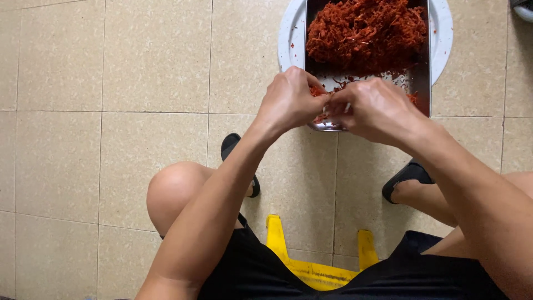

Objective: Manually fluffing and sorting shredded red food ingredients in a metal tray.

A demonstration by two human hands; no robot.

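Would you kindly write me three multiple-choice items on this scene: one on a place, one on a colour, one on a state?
1. Where does the metal tray rest?
A. on a round white plate
B. on the person's lap
C. on the stool

2. What colour is the stool?
A. blue
B. yellow
C. green

3. What are the left hand and right hand doing?
A. hanging apart, empty
B. gripping the stool
C. pinching red shreds together over the tray

Answers: 1 A, the white plate rims the tray; 2 B, yellow shows between the legs; 3 C, both hands meet on a bit of the shredded red food.
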